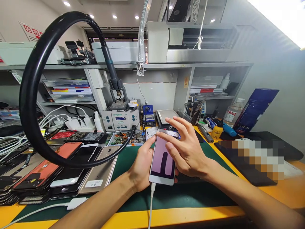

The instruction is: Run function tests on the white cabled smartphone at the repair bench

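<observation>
My left hand [142, 167] is wrapped round a white smartphone [162, 180], which it holds up above the green mat [205, 194]. The phone's screen is lit pinkish purple, with a dark finger-wide band and a black strip at the bottom. A white charging cable [152, 190] is plugged into its lower edge and runs down out of view. Over the upper part of the screen, my right hand [188, 152] has its fingers spread, the index finger at the phone's top left. Whether that fingertip touches the glass I cannot tell. Nothing is held in the right hand.
Stacks of phones and phone parts [95, 170] lie at left. A black hose [30, 95] loops from the hot-air station [122, 119] over them. Behind the phone is a tray of small parts [121, 138]. Bottles [217, 131] and a black slab [243, 163] are at right.
</observation>
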Available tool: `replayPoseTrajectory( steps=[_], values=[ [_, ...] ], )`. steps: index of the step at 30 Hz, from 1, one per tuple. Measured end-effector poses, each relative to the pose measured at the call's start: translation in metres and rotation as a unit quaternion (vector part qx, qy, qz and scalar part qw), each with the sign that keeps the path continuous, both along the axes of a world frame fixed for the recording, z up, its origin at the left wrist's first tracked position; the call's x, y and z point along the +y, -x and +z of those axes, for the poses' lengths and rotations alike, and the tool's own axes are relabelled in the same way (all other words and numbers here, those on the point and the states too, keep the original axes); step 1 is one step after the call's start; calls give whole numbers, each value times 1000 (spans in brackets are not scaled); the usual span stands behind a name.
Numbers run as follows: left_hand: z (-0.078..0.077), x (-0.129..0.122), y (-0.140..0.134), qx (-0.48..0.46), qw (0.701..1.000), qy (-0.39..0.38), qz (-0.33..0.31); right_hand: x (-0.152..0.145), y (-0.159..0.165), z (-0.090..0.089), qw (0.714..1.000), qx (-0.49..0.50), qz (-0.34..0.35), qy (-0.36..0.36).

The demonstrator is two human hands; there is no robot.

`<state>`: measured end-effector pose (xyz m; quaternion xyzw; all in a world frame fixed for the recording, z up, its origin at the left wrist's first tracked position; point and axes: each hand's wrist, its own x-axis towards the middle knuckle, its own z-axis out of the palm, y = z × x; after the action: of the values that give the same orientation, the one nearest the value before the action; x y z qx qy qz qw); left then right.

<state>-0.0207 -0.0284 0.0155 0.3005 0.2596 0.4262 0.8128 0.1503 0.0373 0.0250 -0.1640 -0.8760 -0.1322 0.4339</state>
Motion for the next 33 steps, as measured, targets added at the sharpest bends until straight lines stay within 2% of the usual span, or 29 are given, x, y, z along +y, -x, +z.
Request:
replayPoseTrajectory(
  steps=[6, 15, 21, 28, 33],
  values=[
    [2, 0, -1, 35, 999, 6, 25, -1, 1, 0, 1000, -1, 3, 5],
    [-1, 0, -1, 37, 999, 10, 29, -2, 1, -2, 1000, 0, 11, -1],
    [-3, 2, 2, -17, 1000, 1, 19, -6, 2, -4, 1000, -6, 13, 4],
    [-6, 3, 2, -38, 998, 9, 40, -7, 2, -6, 1000, -3, 19, -2],
    [-1, 3, 1, -71, 995, 2, 65, -11, 3, -7, 999, -10, 36, -7]
  ],
)
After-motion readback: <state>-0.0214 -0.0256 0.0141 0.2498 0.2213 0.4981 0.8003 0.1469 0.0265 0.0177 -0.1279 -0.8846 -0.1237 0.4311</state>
